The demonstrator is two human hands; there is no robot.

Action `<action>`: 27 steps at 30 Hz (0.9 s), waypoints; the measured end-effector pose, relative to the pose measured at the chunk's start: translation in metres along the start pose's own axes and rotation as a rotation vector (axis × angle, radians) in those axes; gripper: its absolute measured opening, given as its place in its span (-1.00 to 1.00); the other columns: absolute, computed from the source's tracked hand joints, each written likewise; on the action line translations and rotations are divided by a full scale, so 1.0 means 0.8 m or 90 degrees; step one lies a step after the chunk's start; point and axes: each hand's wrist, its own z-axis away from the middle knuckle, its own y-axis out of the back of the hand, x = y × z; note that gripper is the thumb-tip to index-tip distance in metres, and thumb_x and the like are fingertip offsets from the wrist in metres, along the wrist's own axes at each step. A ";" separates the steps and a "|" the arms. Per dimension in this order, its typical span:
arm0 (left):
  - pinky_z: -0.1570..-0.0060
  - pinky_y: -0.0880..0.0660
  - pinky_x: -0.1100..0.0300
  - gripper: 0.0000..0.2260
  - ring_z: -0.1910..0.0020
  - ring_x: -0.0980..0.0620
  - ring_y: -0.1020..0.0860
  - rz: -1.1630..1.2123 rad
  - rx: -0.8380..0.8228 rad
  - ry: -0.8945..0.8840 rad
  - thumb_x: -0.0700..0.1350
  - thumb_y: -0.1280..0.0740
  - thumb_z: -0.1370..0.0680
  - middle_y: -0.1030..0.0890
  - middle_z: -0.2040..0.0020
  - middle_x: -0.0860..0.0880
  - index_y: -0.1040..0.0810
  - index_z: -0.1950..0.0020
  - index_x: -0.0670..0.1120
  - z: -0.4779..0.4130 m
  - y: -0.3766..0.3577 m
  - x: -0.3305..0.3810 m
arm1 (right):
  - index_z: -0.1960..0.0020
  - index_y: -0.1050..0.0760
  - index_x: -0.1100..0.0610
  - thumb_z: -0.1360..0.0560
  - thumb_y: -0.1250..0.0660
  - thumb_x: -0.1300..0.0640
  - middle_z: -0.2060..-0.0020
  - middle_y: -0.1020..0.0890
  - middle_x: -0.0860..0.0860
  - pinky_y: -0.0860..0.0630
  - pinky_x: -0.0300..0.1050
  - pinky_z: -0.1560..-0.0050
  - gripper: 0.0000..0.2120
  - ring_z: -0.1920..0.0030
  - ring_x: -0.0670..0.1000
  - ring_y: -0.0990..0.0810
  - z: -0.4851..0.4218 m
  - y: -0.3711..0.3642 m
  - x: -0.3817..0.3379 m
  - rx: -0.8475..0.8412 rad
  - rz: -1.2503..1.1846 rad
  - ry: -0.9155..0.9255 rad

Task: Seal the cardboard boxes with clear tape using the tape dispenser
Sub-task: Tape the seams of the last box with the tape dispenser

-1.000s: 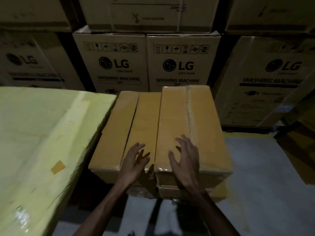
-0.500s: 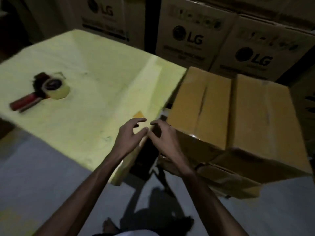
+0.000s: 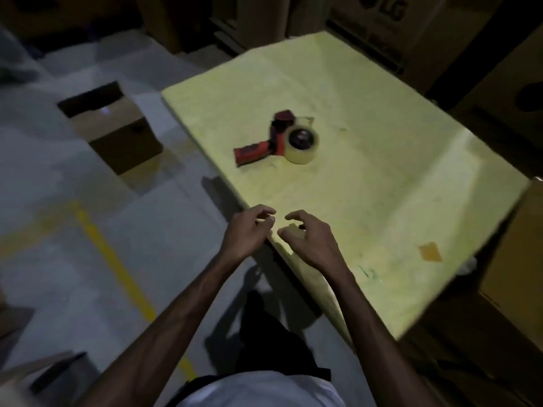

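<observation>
A red tape dispenser [image 3: 266, 142] with a roll of clear tape [image 3: 302, 143] lies on its side on a large yellow-wrapped surface [image 3: 382, 171]. My left hand [image 3: 246, 233] hovers at the near edge of that surface, fingers loosely curled and holding nothing. My right hand [image 3: 308, 239] hangs beside it over the yellow top, fingers also loosely curled and empty. Both hands are well short of the dispenser. The brown boxes I was touching earlier are out of sight, save for a cardboard edge [image 3: 517, 259] at the right.
An open cardboard box [image 3: 117, 127] stands on the grey floor to the left. A yellow floor line [image 3: 117, 265] runs diagonally past it. LG cartons [image 3: 382, 22] are stacked behind the yellow surface. A small brown tape patch [image 3: 430, 251] sits near its right edge.
My view has swung left from the brown boxes to the yellow surface. Both hands left the box tops and now hover empty near the surface's edge, closer to the dispenser.
</observation>
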 end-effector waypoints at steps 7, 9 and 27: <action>-0.03 -0.61 0.08 -0.68 0.04 0.12 -0.65 -0.083 0.063 0.083 0.18 -0.31 -0.54 -0.71 -0.04 0.14 -0.68 -0.19 0.09 -0.080 0.169 -0.095 | -0.24 -0.56 0.00 -0.51 -0.42 -0.24 -0.13 -0.69 -0.02 -0.59 0.03 -0.10 -0.57 -0.12 0.02 -0.65 -0.165 -0.115 -0.134 -0.101 0.003 0.098; -0.05 -0.60 0.06 -0.70 0.02 0.06 -0.65 -0.138 0.051 0.135 0.19 -0.35 -0.56 -0.71 -0.07 0.13 -0.66 -0.22 0.11 -0.113 0.224 -0.117 | -0.28 -0.55 0.02 -0.53 -0.42 -0.21 -0.16 -0.68 0.01 -0.54 -0.04 -0.10 -0.57 -0.16 0.06 -0.63 -0.218 -0.151 -0.176 -0.125 0.049 0.117; 0.00 -0.61 0.13 -0.69 0.00 0.13 -0.68 -0.079 0.193 0.273 0.23 -0.39 -0.58 -0.73 -0.04 0.11 -0.68 -0.19 0.09 -0.466 0.650 -0.339 | -0.31 -0.52 0.01 -0.52 -0.39 -0.26 -0.19 -0.66 0.06 -0.59 0.06 -0.10 -0.51 -0.14 0.11 -0.65 -0.724 -0.406 -0.551 -0.321 0.216 0.194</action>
